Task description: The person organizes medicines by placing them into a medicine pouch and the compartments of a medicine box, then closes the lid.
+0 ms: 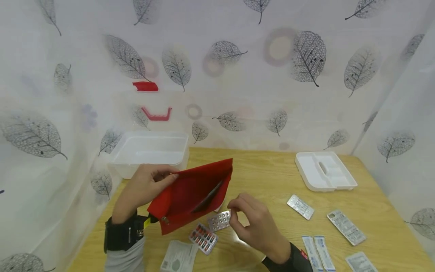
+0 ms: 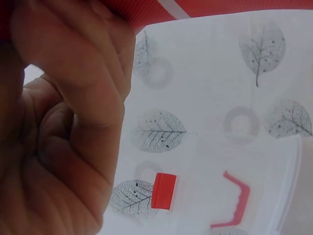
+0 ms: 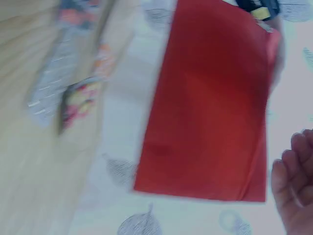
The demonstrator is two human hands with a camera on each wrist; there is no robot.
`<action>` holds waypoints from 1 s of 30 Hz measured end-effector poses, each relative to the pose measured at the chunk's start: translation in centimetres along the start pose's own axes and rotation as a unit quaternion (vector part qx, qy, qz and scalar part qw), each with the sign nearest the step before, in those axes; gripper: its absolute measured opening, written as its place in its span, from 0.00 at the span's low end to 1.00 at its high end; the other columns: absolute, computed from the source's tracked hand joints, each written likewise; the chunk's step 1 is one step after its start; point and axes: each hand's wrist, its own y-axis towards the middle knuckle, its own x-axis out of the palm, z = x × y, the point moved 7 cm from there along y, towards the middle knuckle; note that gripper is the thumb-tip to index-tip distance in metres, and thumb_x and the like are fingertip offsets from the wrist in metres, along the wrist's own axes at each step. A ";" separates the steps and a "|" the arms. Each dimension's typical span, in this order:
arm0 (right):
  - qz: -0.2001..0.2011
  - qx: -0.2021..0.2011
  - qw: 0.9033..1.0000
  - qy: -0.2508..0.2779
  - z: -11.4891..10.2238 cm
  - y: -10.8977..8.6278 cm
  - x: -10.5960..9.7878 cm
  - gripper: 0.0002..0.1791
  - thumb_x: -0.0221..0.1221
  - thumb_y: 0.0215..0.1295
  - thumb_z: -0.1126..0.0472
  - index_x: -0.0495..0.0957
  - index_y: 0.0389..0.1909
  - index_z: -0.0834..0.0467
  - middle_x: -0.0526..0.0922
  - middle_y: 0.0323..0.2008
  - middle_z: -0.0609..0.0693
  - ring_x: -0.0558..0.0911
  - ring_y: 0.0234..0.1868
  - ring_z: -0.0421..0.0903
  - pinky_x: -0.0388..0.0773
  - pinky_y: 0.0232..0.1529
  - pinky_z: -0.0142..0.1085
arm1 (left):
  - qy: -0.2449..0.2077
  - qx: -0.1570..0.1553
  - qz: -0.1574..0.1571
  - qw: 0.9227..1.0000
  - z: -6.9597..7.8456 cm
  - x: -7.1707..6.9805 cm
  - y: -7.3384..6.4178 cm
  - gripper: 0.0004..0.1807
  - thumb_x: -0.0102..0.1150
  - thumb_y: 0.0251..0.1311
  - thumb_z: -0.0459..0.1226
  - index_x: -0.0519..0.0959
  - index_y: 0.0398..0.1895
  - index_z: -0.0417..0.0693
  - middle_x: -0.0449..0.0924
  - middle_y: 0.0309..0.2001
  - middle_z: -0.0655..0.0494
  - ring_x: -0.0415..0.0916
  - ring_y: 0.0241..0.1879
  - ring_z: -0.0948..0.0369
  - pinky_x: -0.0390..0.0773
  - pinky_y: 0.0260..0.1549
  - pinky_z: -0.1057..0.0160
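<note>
My left hand (image 1: 144, 187) grips the upper left edge of a red pouch (image 1: 221, 172), thumb on the near side. The pouch is tilted above the table with its mouth wide apart, and a grey-dark edge (image 1: 209, 198) shows inside. In the left wrist view, a white stripe crosses the red fabric. My right hand (image 1: 256, 226) is just right of the pouch, fingers loosely bent and holding nothing visible. Below the pouch lie a silver blister pack (image 1: 219, 221), a blister pack of red-and-black capsules (image 1: 204, 238) and a white printed packet (image 1: 179, 257).
A clear white bin (image 1: 185, 151) stands at the back left, and a white divided tray (image 1: 310, 183) at the back right. On the right lie silver blister packs (image 1: 300, 207), two narrow blue-white sachets (image 1: 312, 253) and another packet (image 1: 361, 262). A leaf-print curtain (image 1: 244, 94) hangs behind.
</note>
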 end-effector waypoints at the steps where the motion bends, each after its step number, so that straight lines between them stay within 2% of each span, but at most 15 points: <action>1: -0.026 0.015 0.999 -0.015 0.6 -0.6 0.3 0.10 0.59 0.57 0.70 0.80 0.38 0.55 0.76 0.33 0.42 0.76 0.32 0.36 0.75 0.34 0.25 | -0.005 -0.003 0.003 1.000 -0.1 -0.2 -0.1 0.08 0.63 0.68 0.37 0.88 0.46 0.50 0.88 0.38 0.58 0.82 0.30 0.65 0.82 0.30 0.66; 2: -0.061 0.031 0.997 -0.030 1.3 -1.2 0.9 0.11 0.62 0.56 0.70 0.80 0.38 0.54 0.77 0.33 0.42 0.77 0.34 0.37 0.76 0.35 0.26 | -0.011 -0.005 0.006 1.000 -0.2 -0.3 -0.1 0.08 0.63 0.68 0.37 0.88 0.46 0.50 0.88 0.38 0.57 0.82 0.31 0.65 0.83 0.30 0.65; 4: -0.149 0.059 0.986 -0.052 2.6 -2.6 2.4 0.12 0.67 0.56 0.69 0.81 0.41 0.54 0.79 0.37 0.42 0.79 0.38 0.38 0.79 0.40 0.29 | -0.019 -0.006 0.010 1.000 -0.3 -0.6 -0.2 0.09 0.63 0.69 0.38 0.88 0.47 0.49 0.88 0.39 0.56 0.83 0.31 0.64 0.83 0.29 0.65; 7: -0.267 0.085 0.959 -0.052 4.2 -5.1 4.8 0.18 0.69 0.58 0.67 0.83 0.50 0.56 0.82 0.48 0.45 0.82 0.48 0.41 0.81 0.49 0.34 | -0.034 -0.010 0.005 0.999 -0.5 -0.7 -0.2 0.09 0.63 0.69 0.38 0.88 0.48 0.48 0.88 0.40 0.54 0.84 0.32 0.63 0.84 0.29 0.64; 10: -0.329 0.102 0.939 -0.025 4.9 -7.0 6.5 0.21 0.66 0.64 0.65 0.81 0.59 0.57 0.81 0.58 0.49 0.81 0.58 0.45 0.80 0.57 0.39 | -0.047 -0.017 -0.005 0.999 -0.6 -0.6 -0.1 0.11 0.63 0.69 0.39 0.87 0.49 0.47 0.88 0.41 0.53 0.84 0.32 0.63 0.85 0.29 0.64; 12: -0.343 0.104 0.933 -0.017 5.0 -7.7 7.2 0.21 0.63 0.68 0.64 0.80 0.61 0.55 0.79 0.62 0.49 0.80 0.62 0.46 0.78 0.60 0.41 | -0.054 -0.022 -0.012 0.998 -0.7 -0.5 -0.1 0.11 0.63 0.69 0.39 0.87 0.50 0.47 0.88 0.41 0.53 0.84 0.33 0.63 0.85 0.29 0.64; 17: -0.350 0.094 0.932 -0.021 4.7 -8.0 7.7 0.20 0.62 0.69 0.64 0.80 0.61 0.52 0.80 0.63 0.50 0.79 0.63 0.48 0.79 0.59 0.45 | -0.058 -0.028 -0.017 0.998 -1.0 -0.2 0.1 0.11 0.63 0.69 0.39 0.87 0.49 0.47 0.88 0.41 0.53 0.84 0.32 0.62 0.85 0.29 0.63; 21: -0.352 0.103 0.930 -0.029 4.8 -7.8 7.7 0.20 0.65 0.66 0.65 0.82 0.58 0.52 0.83 0.53 0.47 0.81 0.53 0.42 0.80 0.53 0.38 | -0.056 -0.031 -0.019 0.998 -1.0 -0.2 0.1 0.11 0.63 0.69 0.38 0.87 0.49 0.46 0.88 0.40 0.52 0.84 0.31 0.62 0.85 0.28 0.64; 25: -0.352 0.113 0.928 -0.043 4.8 -7.6 7.5 0.18 0.68 0.63 0.64 0.84 0.54 0.51 0.80 0.41 0.44 0.75 0.39 0.35 0.76 0.40 0.29 | -0.053 -0.036 -0.023 0.998 -0.9 -0.1 0.2 0.10 0.63 0.69 0.38 0.87 0.49 0.46 0.88 0.39 0.52 0.84 0.30 0.62 0.85 0.27 0.64; 30: -0.349 0.108 0.929 -0.058 4.7 -7.5 7.5 0.20 0.69 0.59 0.65 0.84 0.53 0.52 0.77 0.36 0.43 0.70 0.34 0.33 0.70 0.33 0.25 | -0.048 -0.038 -0.024 0.998 -0.9 0.0 0.1 0.10 0.63 0.69 0.38 0.88 0.48 0.46 0.88 0.38 0.53 0.83 0.30 0.62 0.84 0.28 0.64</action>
